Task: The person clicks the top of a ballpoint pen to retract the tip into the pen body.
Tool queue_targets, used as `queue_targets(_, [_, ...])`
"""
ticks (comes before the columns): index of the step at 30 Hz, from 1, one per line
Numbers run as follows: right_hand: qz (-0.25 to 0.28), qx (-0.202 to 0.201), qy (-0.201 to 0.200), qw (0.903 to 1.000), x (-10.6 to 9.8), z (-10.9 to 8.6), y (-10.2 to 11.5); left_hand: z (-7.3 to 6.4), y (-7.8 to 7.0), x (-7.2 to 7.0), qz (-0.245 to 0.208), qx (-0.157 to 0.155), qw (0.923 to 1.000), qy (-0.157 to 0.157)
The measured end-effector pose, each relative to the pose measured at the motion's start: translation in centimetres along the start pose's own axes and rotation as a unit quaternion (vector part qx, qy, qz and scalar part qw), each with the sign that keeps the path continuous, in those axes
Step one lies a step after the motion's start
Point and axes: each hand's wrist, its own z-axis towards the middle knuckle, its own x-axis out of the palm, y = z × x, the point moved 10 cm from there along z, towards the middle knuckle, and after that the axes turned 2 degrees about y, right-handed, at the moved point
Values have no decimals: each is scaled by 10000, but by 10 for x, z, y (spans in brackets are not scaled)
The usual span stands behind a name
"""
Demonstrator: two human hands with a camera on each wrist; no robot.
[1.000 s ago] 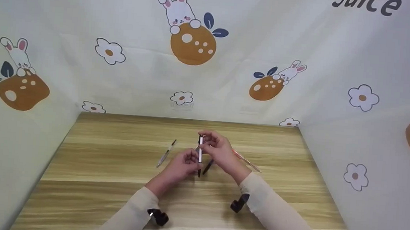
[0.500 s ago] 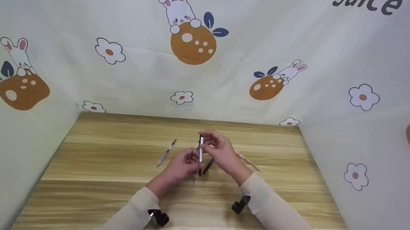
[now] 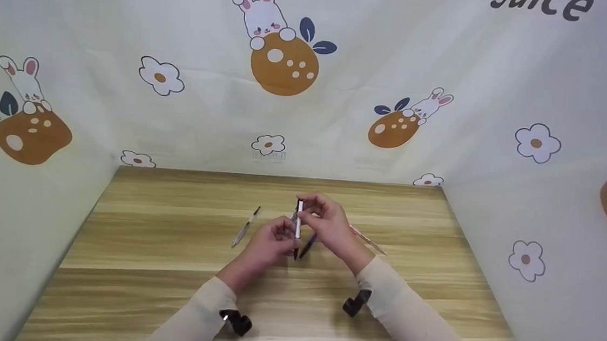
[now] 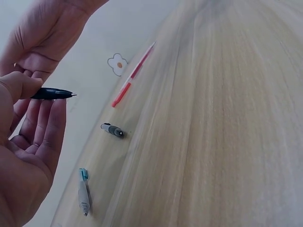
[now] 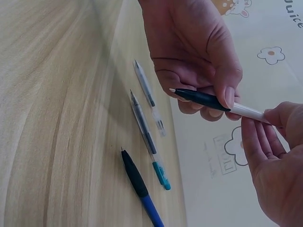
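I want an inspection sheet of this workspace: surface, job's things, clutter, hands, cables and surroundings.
Surface: wood-grain table, pens lying on it
Job's things: black-and-white pen, held off the table
Clutter: clear pen, teal pen, blue pen, red pen
Hands: left hand pinches the black part; right hand the white
Cables: nothing seen
Surroundings: patterned sheet behind and along both sides

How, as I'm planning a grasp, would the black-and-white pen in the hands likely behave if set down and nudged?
The black-and-white pen should probably stay stiff: it runs straight between the left hand and right hand. Being slim, it is likely light. Its rounded-looking sides suggest it might roll.
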Motion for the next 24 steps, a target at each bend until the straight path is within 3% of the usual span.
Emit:
queue_targets(14, [-16, 105, -10, 9999, 2, 3, -2, 1, -1, -4, 131, -76, 9999, -23])
queue_targets(24, [229, 185, -152, 9995, 4, 8, -8, 1, -7, -14, 510, 113, 9986, 49])
